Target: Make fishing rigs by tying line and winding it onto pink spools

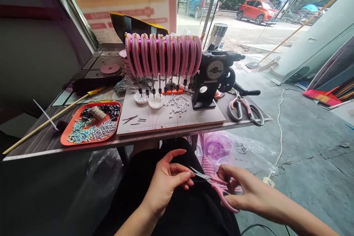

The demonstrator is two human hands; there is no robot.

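My right hand grips small pink-handled scissors over my lap, blades slightly apart and pointing left. My left hand pinches a thin thread just left of the blade tips, thumb and forefinger together, other fingers raised. Fine strands run up from my lap to the table edge. On the table stands a rack of pink coiled rings with hanging wires, beside a black hand-crank machine. White beads lie scattered on the grey board.
An orange tray of mixed beads sits at the table's left. Large scissors lie at its right corner. A broom stick crosses the left side. A plastic bag with purple cord lies under the table; a white cable trails on the concrete floor.
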